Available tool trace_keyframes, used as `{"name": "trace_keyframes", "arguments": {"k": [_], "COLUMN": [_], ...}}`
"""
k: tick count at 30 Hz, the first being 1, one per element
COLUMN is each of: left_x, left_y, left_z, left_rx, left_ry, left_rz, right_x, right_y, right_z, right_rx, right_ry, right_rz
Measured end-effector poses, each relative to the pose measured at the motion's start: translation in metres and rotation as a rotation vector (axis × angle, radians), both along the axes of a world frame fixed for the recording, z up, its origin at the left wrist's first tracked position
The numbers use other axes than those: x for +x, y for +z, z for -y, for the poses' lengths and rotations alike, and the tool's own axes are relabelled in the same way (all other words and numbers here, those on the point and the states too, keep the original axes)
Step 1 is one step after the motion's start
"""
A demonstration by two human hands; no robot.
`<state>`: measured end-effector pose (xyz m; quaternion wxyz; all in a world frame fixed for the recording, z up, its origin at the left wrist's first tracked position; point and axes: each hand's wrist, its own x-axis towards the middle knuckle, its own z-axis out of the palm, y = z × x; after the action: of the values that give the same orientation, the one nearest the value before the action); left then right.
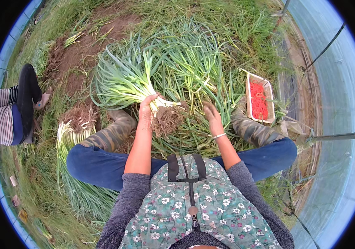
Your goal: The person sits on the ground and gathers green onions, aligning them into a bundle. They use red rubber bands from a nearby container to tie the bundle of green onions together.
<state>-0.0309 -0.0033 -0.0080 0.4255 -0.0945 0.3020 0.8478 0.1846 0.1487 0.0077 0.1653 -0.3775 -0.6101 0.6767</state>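
My left hand is closed around the pale stalks of a bunch of green onions. Its leaves fan out to the upper left, and the tangled brown roots hang toward the right, with soil on them. To the right of those roots is my right hand, fingers extended and soil-stained, with nothing visible in it. A wide heap of loose green onions spreads on the ground in front of me, its near stalks close to my right fingertips.
A cream plastic basket of red ties or bands stands by my right boot. Bundled green onions lie beside my left knee, roots forward. At far left is another person's leg. Plastic sheeting walls the right side.
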Motion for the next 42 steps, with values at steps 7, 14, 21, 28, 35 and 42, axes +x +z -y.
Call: {"name": "trace_keyframes", "arguments": {"k": [7,14,21,28,35,42], "left_x": [0.033,0.033,0.035,0.030,0.017,0.032], "left_y": [-0.008,-0.019,-0.025,-0.027,-0.012,-0.014], "left_z": [-0.008,-0.006,-0.008,-0.009,0.003,0.000], "left_rx": [-0.127,-0.140,-0.175,-0.042,0.046,-0.040], "left_ry": [-0.105,-0.109,-0.138,-0.124,-0.096,-0.234], "left_rz": [0.043,0.046,0.019,0.111,0.010,-0.052], "right_x": [-0.052,-0.046,-0.034,-0.012,0.008,-0.069], "right_y": [-0.019,0.024,0.009,0.018,0.017,0.017], "right_z": [0.030,0.018,0.014,0.013,-0.029,0.026], "right_rx": [0.123,0.565,-0.220,-0.212,-0.057,0.160], "right_ry": [0.117,0.202,0.168,0.203,0.012,0.407], "right_rz": [0.031,0.119,0.009,0.105,0.141,0.101]}}
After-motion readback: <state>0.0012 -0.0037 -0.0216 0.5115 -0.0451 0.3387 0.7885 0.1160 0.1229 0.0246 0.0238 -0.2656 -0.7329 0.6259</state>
